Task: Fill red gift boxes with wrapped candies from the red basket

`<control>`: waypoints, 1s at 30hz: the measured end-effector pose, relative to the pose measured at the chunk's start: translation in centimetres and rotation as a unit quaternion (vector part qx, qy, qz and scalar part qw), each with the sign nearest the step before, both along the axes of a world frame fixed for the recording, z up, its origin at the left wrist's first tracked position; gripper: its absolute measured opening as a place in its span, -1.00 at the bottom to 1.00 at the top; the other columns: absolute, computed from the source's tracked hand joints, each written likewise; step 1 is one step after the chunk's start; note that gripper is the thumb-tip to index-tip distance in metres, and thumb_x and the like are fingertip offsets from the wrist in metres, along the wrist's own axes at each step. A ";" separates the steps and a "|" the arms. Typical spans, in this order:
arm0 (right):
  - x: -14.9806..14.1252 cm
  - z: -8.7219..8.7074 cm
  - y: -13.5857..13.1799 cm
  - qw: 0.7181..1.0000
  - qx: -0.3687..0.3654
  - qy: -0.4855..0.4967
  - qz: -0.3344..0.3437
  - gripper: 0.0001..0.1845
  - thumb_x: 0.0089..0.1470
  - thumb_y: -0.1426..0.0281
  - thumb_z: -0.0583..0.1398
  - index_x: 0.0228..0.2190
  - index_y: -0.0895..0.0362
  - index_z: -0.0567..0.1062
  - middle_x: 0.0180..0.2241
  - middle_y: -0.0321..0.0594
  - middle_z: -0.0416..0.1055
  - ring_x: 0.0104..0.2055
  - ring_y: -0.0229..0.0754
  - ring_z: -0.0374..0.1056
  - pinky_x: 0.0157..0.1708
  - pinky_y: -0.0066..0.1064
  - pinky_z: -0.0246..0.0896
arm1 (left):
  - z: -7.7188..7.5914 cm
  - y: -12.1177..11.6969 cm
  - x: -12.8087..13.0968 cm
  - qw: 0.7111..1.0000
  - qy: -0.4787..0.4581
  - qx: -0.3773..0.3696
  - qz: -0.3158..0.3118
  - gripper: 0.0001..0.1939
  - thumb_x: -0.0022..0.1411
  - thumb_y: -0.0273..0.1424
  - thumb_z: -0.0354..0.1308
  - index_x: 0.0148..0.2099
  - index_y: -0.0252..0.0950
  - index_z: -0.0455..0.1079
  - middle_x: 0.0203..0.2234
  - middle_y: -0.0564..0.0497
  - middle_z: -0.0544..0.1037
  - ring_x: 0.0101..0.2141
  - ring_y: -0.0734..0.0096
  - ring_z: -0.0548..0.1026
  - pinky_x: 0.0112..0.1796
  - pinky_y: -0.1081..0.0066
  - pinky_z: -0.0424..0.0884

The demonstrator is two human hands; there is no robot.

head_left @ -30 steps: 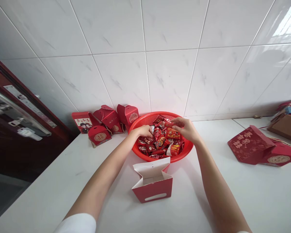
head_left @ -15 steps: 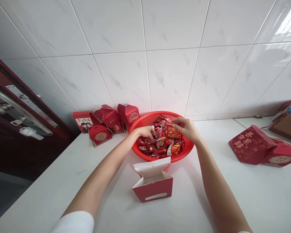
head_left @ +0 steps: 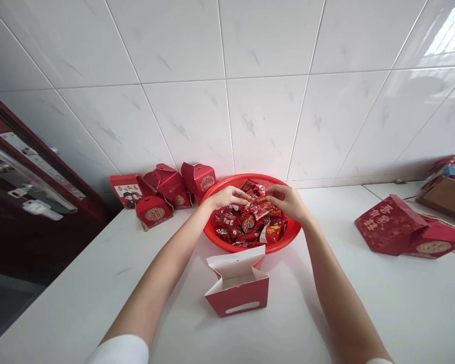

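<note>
A red plastic basket [head_left: 217, 235] holds many red-wrapped candies [head_left: 250, 222]. Over its left side, my left hand [head_left: 227, 197] pinches a small wrapped candy at its fingertips. My right hand [head_left: 288, 201] reaches in from the opposite side, thumb and fingers closed on another wrapped candy, which is partly hidden by them. The fingertips of both hands are close together above the pile. In front of the basket stands a red paper box [head_left: 242, 297], its top open and its white inside showing.
Several folded red gift boxes [head_left: 167, 184] stand against the tiled wall, left of the basket. More red boxes [head_left: 394, 225] lie on the white counter [head_left: 311, 313] to the right. Behind them is a brown cardboard box [head_left: 445, 194]. A dark red door [head_left: 26, 202] borders the left.
My left hand has risen out of the candy pile and moved toward my right hand. My right hand has shifted slightly left and stays over the basket. The open box has not moved.
</note>
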State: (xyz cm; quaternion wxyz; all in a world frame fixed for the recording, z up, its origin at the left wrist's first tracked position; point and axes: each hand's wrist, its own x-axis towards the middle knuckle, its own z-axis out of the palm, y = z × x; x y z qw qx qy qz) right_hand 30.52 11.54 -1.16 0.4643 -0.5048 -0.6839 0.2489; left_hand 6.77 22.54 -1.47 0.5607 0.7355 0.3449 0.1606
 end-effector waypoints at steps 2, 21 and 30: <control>0.0 0.0 0.0 1.000 -0.005 -0.005 -0.001 -0.77 0.05 0.24 0.24 -0.31 0.13 0.58 -0.47 -0.23 0.50 -0.44 -0.16 0.35 -0.41 -0.31 0.27 | -0.2 0.0 0.0 1.000 -0.012 -0.004 0.011 -0.58 -0.11 -0.19 0.55 -0.21 -0.30 0.65 -0.30 -0.06 0.69 -0.27 0.29 0.61 -0.22 0.34 0.52; -0.1 1.2 -0.7 0.985 -0.030 0.169 0.012 -0.55 -0.18 0.10 0.47 -0.36 0.12 0.50 -0.32 -0.18 0.58 -0.28 -0.10 0.51 -0.24 -0.26 0.43 | 1.5 -2.5 1.6 0.990 -0.088 0.088 0.065 -0.55 0.11 -0.11 0.34 -0.05 -0.30 0.54 -0.09 -0.05 0.62 -0.06 0.28 0.52 0.00 0.34 0.40; 0.8 0.1 -0.3 0.990 -0.109 -0.089 0.034 -0.82 0.05 0.28 0.32 -0.32 0.13 0.59 -0.43 -0.22 0.59 -0.37 -0.11 0.51 -0.36 -0.34 0.39 | 1.1 -3.1 1.6 0.992 0.042 0.108 0.042 -0.63 0.20 -0.16 0.31 -0.07 -0.32 0.59 -0.19 -0.07 0.64 -0.17 0.27 0.53 -0.15 0.36 0.44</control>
